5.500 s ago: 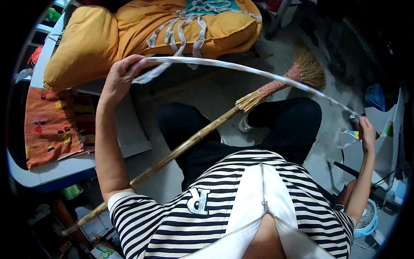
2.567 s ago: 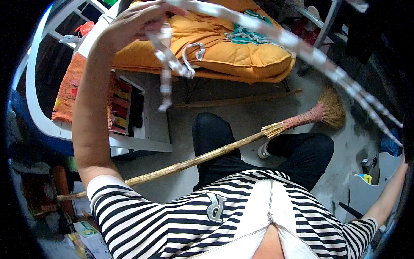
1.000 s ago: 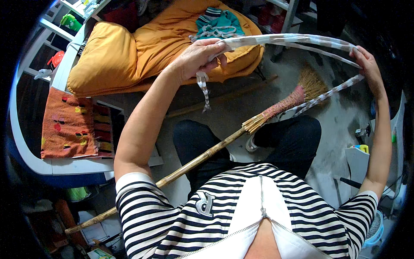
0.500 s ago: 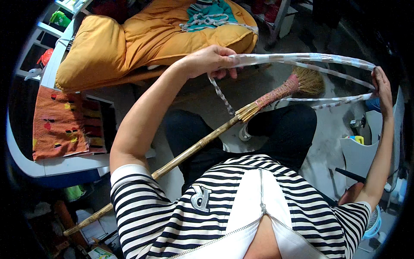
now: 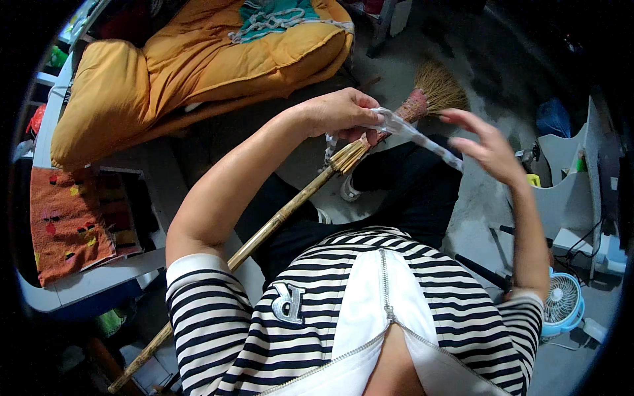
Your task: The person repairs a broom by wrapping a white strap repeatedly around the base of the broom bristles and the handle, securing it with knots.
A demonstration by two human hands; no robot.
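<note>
My left hand (image 5: 349,113) is closed on a white strip of cloth with greyish patches (image 5: 422,137), pinched between thumb and fingers. From there the strip slants down to the right over my dark trousers, and a shorter bit dangles below the hand. To its right, my right hand (image 5: 487,146) holds nothing, its fingers apart just above the strip's lower end. Beneath the left hand, a broom (image 5: 281,218) lies slanted over my lap. Its straw head (image 5: 441,84) points to the far right, and the strip partly covers the pink binding.
A yellow padded seat (image 5: 218,86) stands far left, with teal cloth and white cord (image 5: 277,18) on it. At the left, an orange patterned cloth (image 5: 66,231) lies on a white table edge (image 5: 105,270). A small blue fan (image 5: 561,300) and a grey-white panel (image 5: 561,152) stand right.
My right hand has let go of the outstretched strip and come inward, opening. The strip, formerly several long strands pulled taut between both hands, now hangs short from my left hand. The view has shifted.
</note>
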